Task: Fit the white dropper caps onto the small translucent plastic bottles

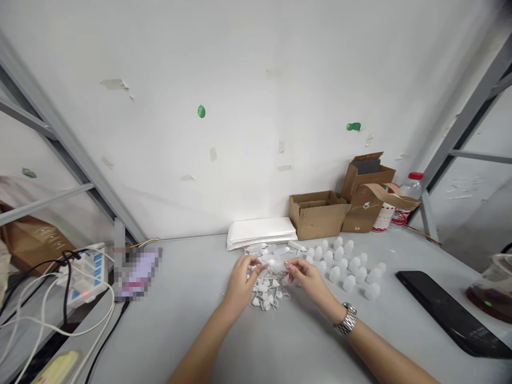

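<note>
Far left: power strip (95, 271), white with blue sockets, cables (42, 322) looping over it. Just right of it, a purple item (141, 271), blurred out. Table (172, 298) grey.

Left hand (240, 285): thumb and finger pinched on the left end of a clear piece (276, 264), raised over the far side of a heap of small white parts (263, 293). White stack (262, 230) farther off, by the wall.

Right hand (309, 278), watch (348, 319) at wrist: thumb and finger closed on the piece's right end.

Carton (322, 220) far; nearer, frosted cups (354, 264) standing in loose rows. Farther right, brown bag (360, 210), then red-capped bottle (412, 186). Near right, black slab (452, 312), lying flat; glass jug (496, 274) at the edge, dark liquid inside.
</note>
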Demonstrator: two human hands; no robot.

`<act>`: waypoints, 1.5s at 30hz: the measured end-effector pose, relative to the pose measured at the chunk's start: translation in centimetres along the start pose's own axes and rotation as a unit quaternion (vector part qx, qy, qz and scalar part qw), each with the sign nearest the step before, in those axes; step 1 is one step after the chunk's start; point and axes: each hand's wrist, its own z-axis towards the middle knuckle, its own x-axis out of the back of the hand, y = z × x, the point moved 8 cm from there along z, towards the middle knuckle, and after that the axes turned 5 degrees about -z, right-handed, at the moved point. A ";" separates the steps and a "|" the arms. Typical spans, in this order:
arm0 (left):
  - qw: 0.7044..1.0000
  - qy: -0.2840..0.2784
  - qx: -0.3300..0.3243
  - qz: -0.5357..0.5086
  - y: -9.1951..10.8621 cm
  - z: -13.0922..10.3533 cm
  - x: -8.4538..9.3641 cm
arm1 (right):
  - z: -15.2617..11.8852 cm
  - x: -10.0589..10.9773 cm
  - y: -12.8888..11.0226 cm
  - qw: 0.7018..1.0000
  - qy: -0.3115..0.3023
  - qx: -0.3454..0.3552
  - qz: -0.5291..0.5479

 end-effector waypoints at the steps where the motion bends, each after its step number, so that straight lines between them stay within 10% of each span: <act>1: 1.000 -0.022 0.001 -0.008 0.2 0.0 -0.4 | 0.0 -0.1 0.0 1.000 -0.006 -0.004 0.011; 16: 0.975 0.013 0.106 -0.192 -3.0 0.7 0.0 | -0.4 -0.3 0.9 0.997 -0.003 -0.041 0.059; 22: 0.951 -0.063 0.141 -0.267 -2.7 0.7 -1.4 | -0.3 -0.9 1.2 0.994 -0.039 -0.048 0.090; 29: 0.964 -0.128 0.097 -0.214 -0.7 -0.7 -3.2 | -0.9 -2.3 0.8 0.992 -0.090 -0.044 0.080; 45: 0.992 -0.084 0.078 -0.057 -1.5 -0.9 -2.7 | -1.4 -2.3 0.8 0.997 -0.064 0.014 -0.032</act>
